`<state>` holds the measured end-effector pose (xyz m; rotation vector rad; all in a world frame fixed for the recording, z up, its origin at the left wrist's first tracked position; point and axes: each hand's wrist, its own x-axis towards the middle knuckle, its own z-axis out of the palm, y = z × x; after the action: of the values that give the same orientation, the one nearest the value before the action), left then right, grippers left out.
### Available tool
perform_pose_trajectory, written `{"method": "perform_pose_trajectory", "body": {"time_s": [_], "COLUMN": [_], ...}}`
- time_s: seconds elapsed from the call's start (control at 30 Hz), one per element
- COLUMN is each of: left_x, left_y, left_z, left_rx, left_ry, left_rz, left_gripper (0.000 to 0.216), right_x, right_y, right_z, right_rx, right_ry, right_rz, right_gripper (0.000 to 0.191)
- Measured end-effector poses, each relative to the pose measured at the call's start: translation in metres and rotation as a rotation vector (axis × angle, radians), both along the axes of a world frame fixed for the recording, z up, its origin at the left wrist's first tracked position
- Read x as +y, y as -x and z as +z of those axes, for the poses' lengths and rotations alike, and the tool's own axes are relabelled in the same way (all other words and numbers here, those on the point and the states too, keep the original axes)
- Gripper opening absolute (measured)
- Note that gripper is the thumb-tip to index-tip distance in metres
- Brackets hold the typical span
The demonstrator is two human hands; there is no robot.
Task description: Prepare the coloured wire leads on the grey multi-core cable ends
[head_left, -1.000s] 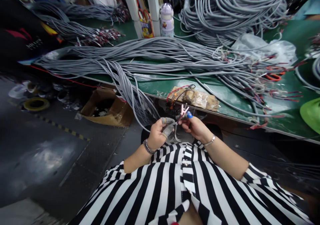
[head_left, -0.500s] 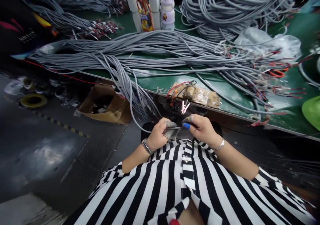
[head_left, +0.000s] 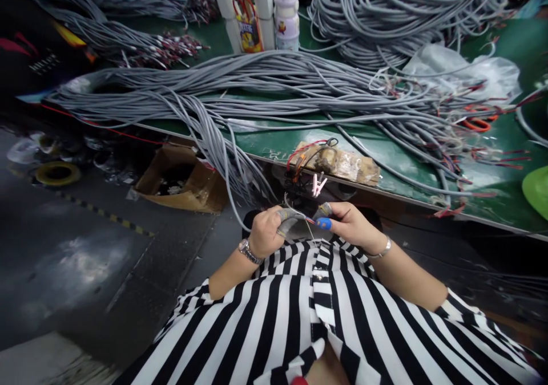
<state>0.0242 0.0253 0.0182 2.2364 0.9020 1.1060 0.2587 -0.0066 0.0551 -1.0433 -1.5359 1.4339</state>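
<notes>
Near my lap, my left hand pinches the end of a grey cable between thumb and forefinger, both wrapped in grey tape. That cable loops down from the bundle at the table edge. Thin coloured wires come out of its end, red among them, and a pale loose strand curls up above my left fingertips. My right hand is closed on the wires, its thumb in a blue wrap and its forefinger in grey. Just beyond my hands, a pink clip stands at the table edge.
A long bundle of grey cables lies across the green table, with a large coil behind it. Taped cardboard sits at the front edge. Orange-handled scissors lie right. An open carton is on the floor.
Coloured wires now show between my hands, and a pale strand sticks up over my left fingers. My left hand has shifted slightly; my right thumb has lowered a little onto the wires.
</notes>
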Motion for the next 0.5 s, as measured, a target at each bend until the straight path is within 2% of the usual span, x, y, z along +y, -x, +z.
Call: {"method": "perform_pose_trajectory", "body": {"time_s": [0.07, 0.13, 0.23, 0.3, 0.4, 0.5], "left_x": [0.003, 0.007, 0.011, 0.01, 0.006, 0.002], "left_y": [0.0, 0.002, 0.002, 0.001, -0.003, -0.005], "left_z": [0.003, 0.004, 0.001, -0.002, -0.006, -0.006], "left_rx": [-0.053, -0.148, -0.334, -0.409, -0.419, -0.405], "left_ry": [0.177, 0.435, 0.8, 0.954, 1.078, 1.135], "left_rz": [-0.061, -0.125, -0.211, -0.278, -0.387, -0.468], "left_gripper": [0.02, 0.025, 0.037, 0.044, 0.05, 0.05], "right_x": [-0.001, -0.002, -0.005, -0.006, -0.006, -0.006], "right_y": [0.0, -0.002, -0.001, 0.004, 0.016, 0.025], "right_z": [-0.003, -0.005, -0.004, 0.001, 0.01, 0.011], "right_rx": [0.029, 0.042, 0.05, -0.012, -0.117, -0.131], "right_ry": [-0.012, -0.062, -0.155, -0.228, -0.343, -0.455], "right_rz": [-0.046, -0.155, -0.296, -0.265, -0.109, 0.05], "right_gripper": [0.031, 0.033, 0.025, 0.029, 0.038, 0.03]}}
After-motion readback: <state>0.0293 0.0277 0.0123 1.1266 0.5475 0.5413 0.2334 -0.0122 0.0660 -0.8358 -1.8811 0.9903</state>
